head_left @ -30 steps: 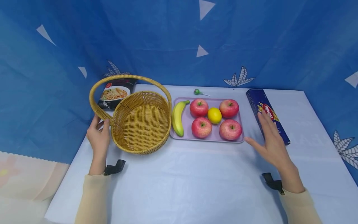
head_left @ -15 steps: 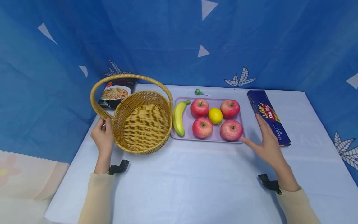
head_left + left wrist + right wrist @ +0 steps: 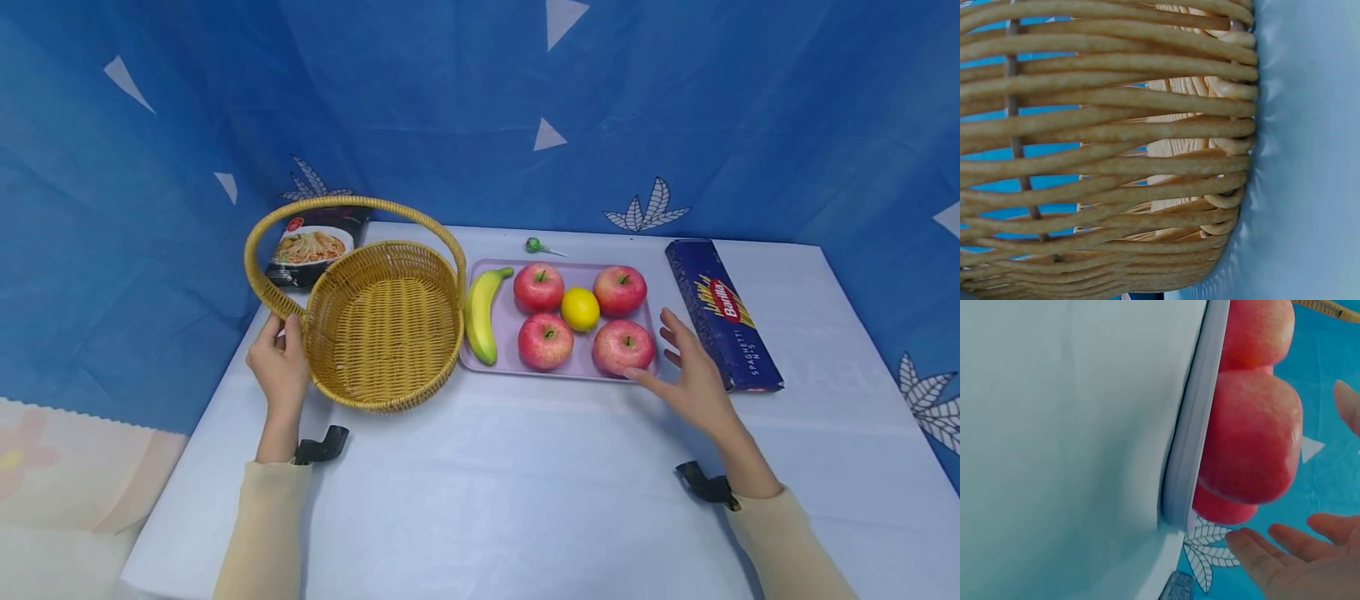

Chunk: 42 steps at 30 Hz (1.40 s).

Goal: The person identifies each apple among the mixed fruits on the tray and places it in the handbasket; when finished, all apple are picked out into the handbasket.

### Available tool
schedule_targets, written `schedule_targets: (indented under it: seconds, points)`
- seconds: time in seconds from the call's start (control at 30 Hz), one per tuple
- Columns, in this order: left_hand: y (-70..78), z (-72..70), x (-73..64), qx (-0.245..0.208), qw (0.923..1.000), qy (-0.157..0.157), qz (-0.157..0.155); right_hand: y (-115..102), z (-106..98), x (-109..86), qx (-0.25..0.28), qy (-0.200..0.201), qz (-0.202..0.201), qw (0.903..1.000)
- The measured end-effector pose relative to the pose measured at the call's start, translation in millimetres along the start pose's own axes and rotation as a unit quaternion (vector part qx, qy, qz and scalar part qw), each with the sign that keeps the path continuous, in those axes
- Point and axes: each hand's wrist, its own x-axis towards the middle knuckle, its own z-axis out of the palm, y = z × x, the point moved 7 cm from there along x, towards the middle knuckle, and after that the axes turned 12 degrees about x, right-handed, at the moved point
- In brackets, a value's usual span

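A round wicker basket (image 3: 390, 342) with a tall arched handle stands at the left of the table. My left hand (image 3: 279, 362) grips the lower left end of its handle between thumb and fingers. The basket's woven side (image 3: 1104, 137) fills the left wrist view and hides that hand. To the right, a lilac tray (image 3: 506, 323) holds a banana (image 3: 480, 321), a yellow lemon (image 3: 580, 309) and several red apples. My right hand (image 3: 693, 387) hovers beside the front right apple (image 3: 622, 346), fingers spread and holding nothing. In the right wrist view that apple (image 3: 1254, 437) lies between thumb and fingertips, apparently untouched.
A blue spaghetti box (image 3: 723, 317) lies right of the tray. Behind the tray is a green lollipop (image 3: 534, 245). A black noodle packet (image 3: 311, 250) lies behind the basket's handle. The white table (image 3: 510, 492) ends against a blue curtain (image 3: 465, 117).
My right hand has moved left from over the spaghetti box to the front right apple. My left hand has shifted slightly right on the handle, and the basket has hardly moved.
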Motion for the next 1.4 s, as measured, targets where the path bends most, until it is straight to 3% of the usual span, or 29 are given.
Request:
schedule_targets:
  seconds: [0.1,0.33,0.77,1.0,1.2,1.4]
  points:
    - [2.4,0.0,0.7,-0.001,0.9999,-0.001,0.012,2,5,2.7,0.012,-0.008,0.006,0.9999]
    - [1.8,1.5,0.3,0.002,1.0000,-0.007,0.005,6,15,7.1,0.001,-0.016,0.032,0.9994]
    - [-1.0,3.4,-0.3,-0.006,0.9999,0.003,0.011,11,18,10.5,-0.015,-0.012,0.065,0.9977]
    - [-0.5,2.6,-0.2,-0.005,0.9999,0.006,0.013,11,16,11.0,-0.007,0.004,0.062,0.9981]
    - [0.1,1.5,-1.7,0.003,0.9999,0.007,0.008,14,10,9.3,0.014,0.029,0.088,0.9956]
    - [1.9,0.6,-1.9,0.004,0.9998,0.012,0.017,-2,1,5.8,0.028,0.046,0.082,0.9951]
